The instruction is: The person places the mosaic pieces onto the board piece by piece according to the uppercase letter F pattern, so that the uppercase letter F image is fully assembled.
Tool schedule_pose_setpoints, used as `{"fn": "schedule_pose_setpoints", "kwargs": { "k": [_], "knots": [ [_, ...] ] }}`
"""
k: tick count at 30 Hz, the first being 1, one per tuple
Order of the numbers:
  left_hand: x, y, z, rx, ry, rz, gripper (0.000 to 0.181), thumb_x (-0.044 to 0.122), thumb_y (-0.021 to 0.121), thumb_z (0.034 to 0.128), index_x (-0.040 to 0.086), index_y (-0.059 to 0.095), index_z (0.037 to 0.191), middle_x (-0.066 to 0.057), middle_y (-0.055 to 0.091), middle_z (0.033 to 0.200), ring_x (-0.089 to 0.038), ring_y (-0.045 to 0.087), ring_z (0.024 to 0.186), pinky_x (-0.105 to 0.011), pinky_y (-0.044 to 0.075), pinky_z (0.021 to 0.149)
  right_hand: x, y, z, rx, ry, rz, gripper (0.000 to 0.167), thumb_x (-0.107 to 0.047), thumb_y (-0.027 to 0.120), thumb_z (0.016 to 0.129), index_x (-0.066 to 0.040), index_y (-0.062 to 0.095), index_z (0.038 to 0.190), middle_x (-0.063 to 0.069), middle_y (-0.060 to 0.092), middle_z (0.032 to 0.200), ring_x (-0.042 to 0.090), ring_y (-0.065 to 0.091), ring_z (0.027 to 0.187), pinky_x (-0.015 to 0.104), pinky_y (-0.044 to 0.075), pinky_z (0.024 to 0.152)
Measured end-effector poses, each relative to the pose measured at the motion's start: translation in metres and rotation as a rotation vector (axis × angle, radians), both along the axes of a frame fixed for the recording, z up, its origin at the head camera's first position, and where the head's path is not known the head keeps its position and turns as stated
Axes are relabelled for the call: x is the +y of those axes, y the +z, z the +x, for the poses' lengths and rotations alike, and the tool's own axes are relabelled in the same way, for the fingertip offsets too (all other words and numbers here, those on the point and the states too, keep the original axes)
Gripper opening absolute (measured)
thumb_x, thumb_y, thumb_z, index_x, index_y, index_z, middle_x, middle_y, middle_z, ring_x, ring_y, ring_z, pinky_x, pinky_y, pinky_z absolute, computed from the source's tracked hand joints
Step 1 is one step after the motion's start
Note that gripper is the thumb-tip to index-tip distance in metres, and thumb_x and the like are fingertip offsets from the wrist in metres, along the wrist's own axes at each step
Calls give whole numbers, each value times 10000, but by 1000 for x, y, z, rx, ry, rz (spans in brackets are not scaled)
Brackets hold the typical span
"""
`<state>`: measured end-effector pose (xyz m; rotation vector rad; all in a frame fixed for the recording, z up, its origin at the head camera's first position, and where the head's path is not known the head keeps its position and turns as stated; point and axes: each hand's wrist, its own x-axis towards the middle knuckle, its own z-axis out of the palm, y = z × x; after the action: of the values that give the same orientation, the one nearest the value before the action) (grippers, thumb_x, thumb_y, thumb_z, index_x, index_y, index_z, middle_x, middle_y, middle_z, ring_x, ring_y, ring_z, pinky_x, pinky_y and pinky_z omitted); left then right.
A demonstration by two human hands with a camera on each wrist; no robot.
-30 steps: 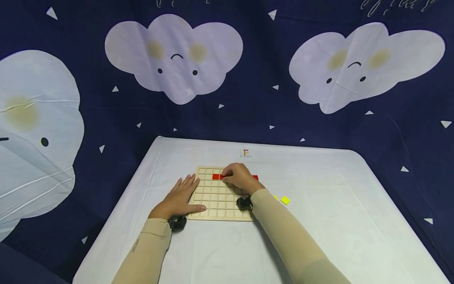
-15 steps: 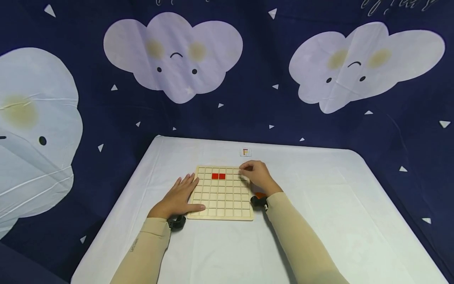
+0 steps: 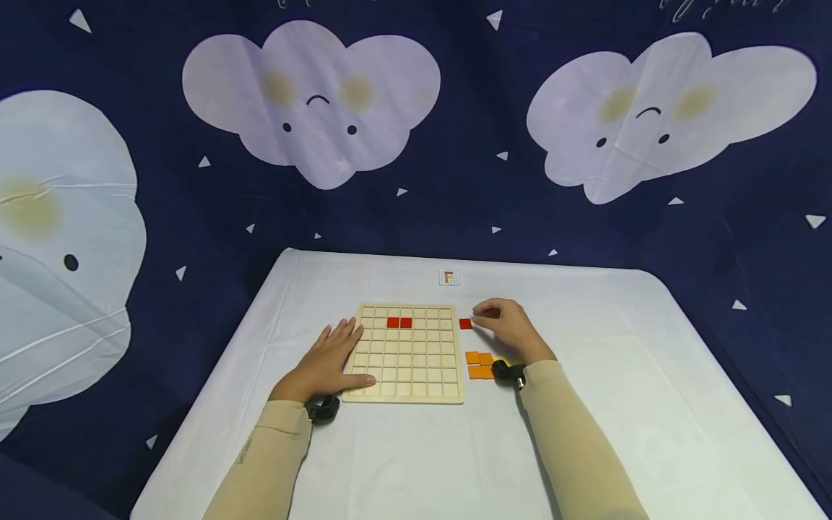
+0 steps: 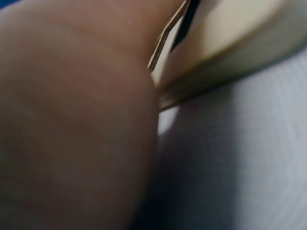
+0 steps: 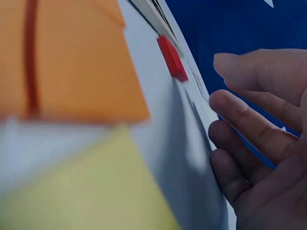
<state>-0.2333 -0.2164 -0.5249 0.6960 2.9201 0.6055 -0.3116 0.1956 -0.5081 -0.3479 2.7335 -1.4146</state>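
Observation:
A wooden grid board lies flat on the table. Two red tiles sit side by side in its second row from the far edge. My left hand rests on the board's left edge, fingers spread and thumb over the near corner. Just off the board's right side lies another red tile. Beside it hovers my right hand, fingers loosely bent. In the right wrist view, a gap separates those fingers from the red tile, and nothing is between them. The left wrist view mostly shows blurred skin and the board's edge.
Several orange tiles lie right of the board, with yellow tiles partly hidden by the right wrist. A small card with a coloured grid pattern lies beyond the board. A dark cloud-print cloth hangs behind the white table.
My right hand has moved from the red tiles on the board rightward, off the board to the loose red tile, uncovering the grid and the orange tiles. The left hand stays in place.

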Motion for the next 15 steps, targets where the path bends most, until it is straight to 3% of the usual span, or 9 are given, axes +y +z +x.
{"fn": "schedule_pose_setpoints", "kwargs": {
  "k": [6,15],
  "knots": [
    [1,1,0,2,0,-8,1215,772,707,816,2,281,1652,-192,160,1723,-338,87,1590,-515,30,1267,9,3,6,-58,-8,13,283,-194,803,957,-61,770,1205,78,734,1187,280,667,1104,485,511,1024],
    [1,1,0,8,1,-2,1210,762,714,814,-9,292,1645,-203,167,1718,-348,98,1588,-529,36,1265,0,1,6,-89,8,23,295,-207,808,953,-64,765,1207,67,727,1181,268,653,1075,456,527,990]
  ]
}}
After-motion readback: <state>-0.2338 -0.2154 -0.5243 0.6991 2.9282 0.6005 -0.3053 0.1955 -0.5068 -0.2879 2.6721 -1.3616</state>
